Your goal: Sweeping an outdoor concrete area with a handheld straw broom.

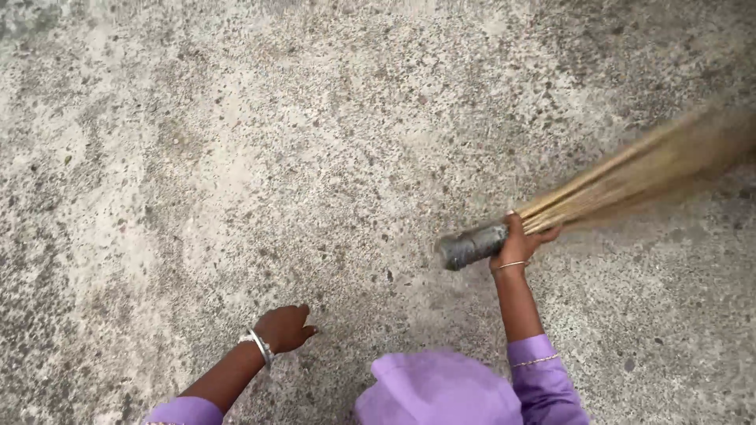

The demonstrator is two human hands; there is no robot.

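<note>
My right hand (520, 240) grips a broom (630, 175) of bundled straw-coloured sticks just above its dark wrapped butt end (471, 246). The bristles fan out to the upper right and are blurred over the concrete ground (276, 157). A thin bangle sits on that wrist. My left hand (285, 327) hangs low at the lower left with its fingers curled, holding nothing, a silver bangle on its wrist. Both sleeves are purple.
Rough, speckled grey concrete fills the whole view, with small dark bits of grit scattered over it. Purple cloth (437, 389) of my clothing bulges at the bottom middle.
</note>
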